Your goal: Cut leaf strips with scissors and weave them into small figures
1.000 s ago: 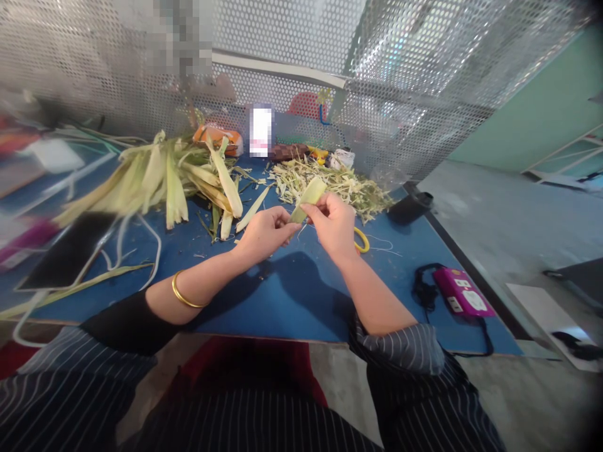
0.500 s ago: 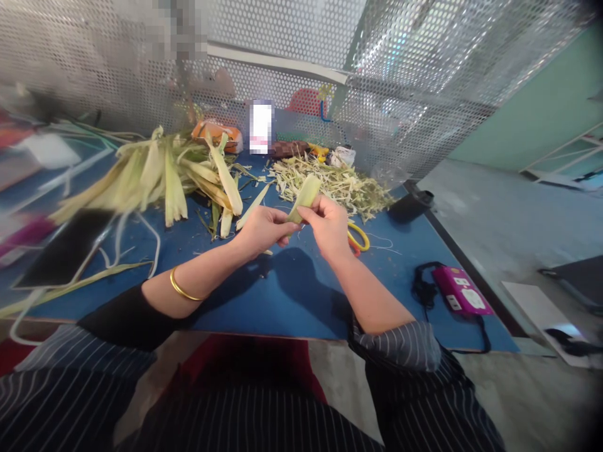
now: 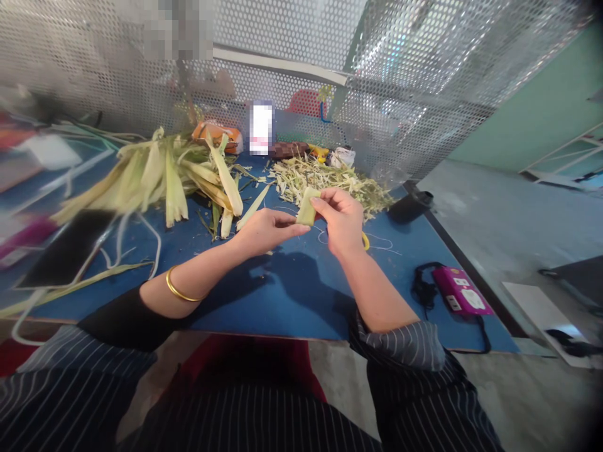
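Surface: Where I sit, a blue worktable [image 3: 282, 301] fenced by perforated metal screens [image 3: 424, 75].
Strip: short pale-green folded leaf piece [image 3: 306, 210], held above the tabletop.
Hands: my left hand [image 3: 266, 229] and right hand [image 3: 342, 220] both pinch it.

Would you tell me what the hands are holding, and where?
A pale leaf strip: right hand pinches its upper end, left hand its lower end.

On the blue table [image 3: 292, 301]: pile of long husks [image 3: 160, 172] far left, heap of shreds [image 3: 330, 179] behind, black tablet [image 3: 68, 248] left edge, pink device [image 3: 461, 292] with black cord right, perforated metal screen [image 3: 424, 94] along back.
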A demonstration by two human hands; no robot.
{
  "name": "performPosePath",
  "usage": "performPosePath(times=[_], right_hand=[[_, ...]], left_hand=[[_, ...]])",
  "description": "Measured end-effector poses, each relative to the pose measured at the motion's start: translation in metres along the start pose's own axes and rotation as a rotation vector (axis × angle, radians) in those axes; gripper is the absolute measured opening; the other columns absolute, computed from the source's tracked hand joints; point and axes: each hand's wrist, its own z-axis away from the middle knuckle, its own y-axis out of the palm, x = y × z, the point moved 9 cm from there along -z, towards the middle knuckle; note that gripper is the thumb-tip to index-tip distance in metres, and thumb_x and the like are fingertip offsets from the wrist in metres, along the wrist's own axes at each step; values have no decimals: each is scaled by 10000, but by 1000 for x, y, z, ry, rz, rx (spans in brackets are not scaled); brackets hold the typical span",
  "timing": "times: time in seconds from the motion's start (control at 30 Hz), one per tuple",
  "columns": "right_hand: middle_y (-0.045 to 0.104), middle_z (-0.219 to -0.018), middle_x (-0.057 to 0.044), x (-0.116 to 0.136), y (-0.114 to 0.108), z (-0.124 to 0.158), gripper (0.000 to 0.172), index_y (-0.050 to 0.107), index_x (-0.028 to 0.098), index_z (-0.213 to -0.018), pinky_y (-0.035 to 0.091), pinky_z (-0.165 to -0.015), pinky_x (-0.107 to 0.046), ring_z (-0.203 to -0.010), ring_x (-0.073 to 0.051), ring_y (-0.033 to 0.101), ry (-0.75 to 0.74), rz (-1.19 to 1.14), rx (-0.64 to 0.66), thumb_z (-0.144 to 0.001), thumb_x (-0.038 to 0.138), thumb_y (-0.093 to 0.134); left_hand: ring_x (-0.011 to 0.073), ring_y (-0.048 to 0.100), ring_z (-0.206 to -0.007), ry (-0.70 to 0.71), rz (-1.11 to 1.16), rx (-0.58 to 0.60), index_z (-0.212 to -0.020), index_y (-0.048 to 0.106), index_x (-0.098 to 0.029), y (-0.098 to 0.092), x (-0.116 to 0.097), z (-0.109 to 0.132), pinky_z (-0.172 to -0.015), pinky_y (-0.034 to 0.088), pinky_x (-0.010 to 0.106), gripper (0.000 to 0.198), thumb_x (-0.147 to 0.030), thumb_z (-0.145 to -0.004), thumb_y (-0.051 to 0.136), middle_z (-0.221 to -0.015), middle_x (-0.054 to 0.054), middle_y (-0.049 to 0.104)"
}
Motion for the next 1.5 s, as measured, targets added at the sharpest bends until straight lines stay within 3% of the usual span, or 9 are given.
performPosePath(times=[0.17, 0.27, 0.67, 0.93, 1.03, 1.23, 1.33, 1.43, 1.5], right_hand=[[528, -609, 35, 7, 11, 5, 103, 579, 215, -714, 438, -549, -269, -550, -106, 477, -28, 113, 80, -760, 292, 629], [530, -600, 39, 9, 14, 7, 132, 571, 216, -696, 443, -550, -273, -543, -105, 478, -38, 133, 93, -753, 308, 646], [554, -623, 33, 6, 12, 8, 132, 555, 219, -698, 466, -569, -286, -556, -116, 525, -42, 131, 48, -765, 303, 631], [500, -591, 41, 1, 19, 7, 152, 587, 197, -696, 426, -546, -254, -556, -100, 473, 25, 107, 148, -733, 318, 671], [487, -580, 40, 0, 18, 7, 121, 619, 189, -687, 390, -526, -243, -546, -93, 436, -25, 136, 129, -746, 287, 657], [558, -698, 19, -2, 11, 4, 67, 663, 197, -774, 408, -549, -249, -585, -97, 463, -118, 105, 45, -736, 253, 669], [545, -688, 20, 0, 9, 4, 61, 666, 201, -750, 406, -538, -248, -580, -96, 452, -149, 138, 22, -735, 259, 674], [535, -671, 25, 4, 3, 4, 68, 671, 204, -743, 402, -538, -248, -577, -96, 443, -192, 207, -45, -729, 270, 682], [543, -680, 22, 4, 1, 3, 83, 673, 203, -751, 406, -530, -246, -578, -97, 450, -189, 226, -71, -727, 283, 684]], left_hand=[[139, 606, -712, 25, 185, -53, -807, 706, -169, -2, -5, -2, -631, 475, 238, 238, -360, -665, 716, -799, 32, 701], [107, 596, -644, -14, 312, -72, -754, 679, -144, -1, 1, -2, -645, 495, 239, 199, -327, -680, 704, -744, 24, 686], [94, 556, -543, 21, 2, -244, -673, 642, -158, -20, -4, 4, -531, 436, 222, 200, -351, -693, 689, -607, 11, 637], [73, 509, -531, 43, 87, -170, -759, 611, -165, -7, 0, 1, -511, 420, 208, 162, -307, -711, 672, -642, -11, 584], [61, 494, -507, 23, 142, -111, -706, 584, -154, -2, 0, 1, -486, 411, 196, 155, -279, -702, 677, -625, -20, 559], [66, 524, -507, -180, 300, 156, -652, 567, -141, 21, 12, 2, -532, 483, 212, 164, -222, -652, 710, -578, -32, 550], [61, 495, -455, -231, 249, 115, -573, 537, -145, 18, 16, 2, -503, 479, 219, 209, -227, -662, 707, -515, -37, 516], [63, 486, -438, -208, 183, 9, -593, 556, -153, 9, 13, 2, -468, 468, 220, 200, -244, -662, 720, -507, -33, 520], [68, 496, -443, -187, 196, 7, -617, 558, -160, 10, 11, 2, -466, 475, 225, 202, -262, -666, 726, -518, -30, 527]])
